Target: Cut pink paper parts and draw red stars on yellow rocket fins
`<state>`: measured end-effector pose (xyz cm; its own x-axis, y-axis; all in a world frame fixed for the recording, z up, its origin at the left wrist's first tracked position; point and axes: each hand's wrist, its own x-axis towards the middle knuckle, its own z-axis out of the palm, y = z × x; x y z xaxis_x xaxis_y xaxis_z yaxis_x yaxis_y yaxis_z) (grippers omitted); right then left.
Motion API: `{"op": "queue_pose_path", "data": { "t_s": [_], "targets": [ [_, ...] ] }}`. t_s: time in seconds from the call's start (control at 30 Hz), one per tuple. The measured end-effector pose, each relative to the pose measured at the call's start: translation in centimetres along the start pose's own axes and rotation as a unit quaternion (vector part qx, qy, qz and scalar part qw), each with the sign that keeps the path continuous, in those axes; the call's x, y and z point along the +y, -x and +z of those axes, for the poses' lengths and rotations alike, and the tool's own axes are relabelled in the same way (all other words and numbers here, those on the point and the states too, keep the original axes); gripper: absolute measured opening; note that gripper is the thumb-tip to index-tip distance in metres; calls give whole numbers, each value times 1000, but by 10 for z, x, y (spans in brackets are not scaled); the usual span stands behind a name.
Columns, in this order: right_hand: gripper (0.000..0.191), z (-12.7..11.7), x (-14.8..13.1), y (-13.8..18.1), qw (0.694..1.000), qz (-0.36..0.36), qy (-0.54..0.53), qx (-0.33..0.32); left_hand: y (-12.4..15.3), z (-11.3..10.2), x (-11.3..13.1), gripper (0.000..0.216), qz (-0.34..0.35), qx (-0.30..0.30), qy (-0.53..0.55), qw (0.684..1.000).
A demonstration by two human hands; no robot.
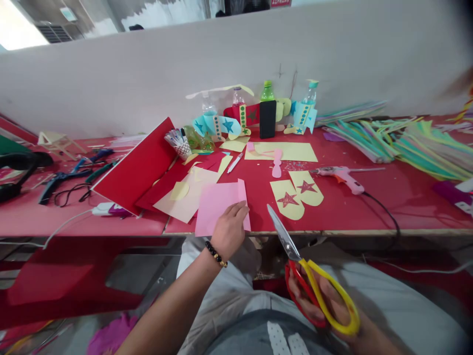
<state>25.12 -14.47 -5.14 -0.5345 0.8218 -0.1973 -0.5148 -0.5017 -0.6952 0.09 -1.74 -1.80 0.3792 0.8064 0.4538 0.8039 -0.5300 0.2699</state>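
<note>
1. Pink paper sheet [219, 209]: matt, smooth, and lightly creased.
2. Long metal-bladed scissors [284, 241]: bright polished blades; yellow and red handle loops [327, 281] of glossy plastic.
3. Red tabletop [406, 207]: smooth painted surface with a slight sheen; rough pale wood front edge [354, 232].
4. Pink plastic glue gun [343, 176]: smooth, faintly glossy.
5. Clear plastic bottle with a turquoise cap [310, 93]: shiny.
6. Dark round-beaded bracelet [215, 254]: polished and glossy.

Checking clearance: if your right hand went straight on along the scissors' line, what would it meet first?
The scissors in the right hand would probably pass just beside the pink paper and first reach the white craft knife on the red table, though depth is hard to judge.
</note>
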Motion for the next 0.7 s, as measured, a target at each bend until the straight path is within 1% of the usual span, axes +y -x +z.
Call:
{"op": "queue_pose_path", "data": {
  "t_s": [0.07,0.17,0.27,0.4,0.5,0.57,0.7],
  "targets": [
    [57,-2,9,5,999,17,-10,-32,6,1,-4,49,3,-4,-4,1000],
    [66,0,12,10,996,55,26,-60,13,4,-9,49,6,-6,-11,1000],
    [70,3,7,15,993,77,82,-45,12,7,-8,47,-3,-4,-22,1000],
    [71,6,1,22,990,70,122,-27,0,13,-1,50,-27,3,-37,999],
    [69,8,0,24,991,62,121,-15,-9,16,4,51,-36,4,-45,998],
    [70,10,0,25,993,58,107,-6,-12,16,5,50,-27,0,-47,999],
    [71,13,2,26,994,63,83,-20,-10,11,4,45,-2,-6,-49,999]
  ]
}}
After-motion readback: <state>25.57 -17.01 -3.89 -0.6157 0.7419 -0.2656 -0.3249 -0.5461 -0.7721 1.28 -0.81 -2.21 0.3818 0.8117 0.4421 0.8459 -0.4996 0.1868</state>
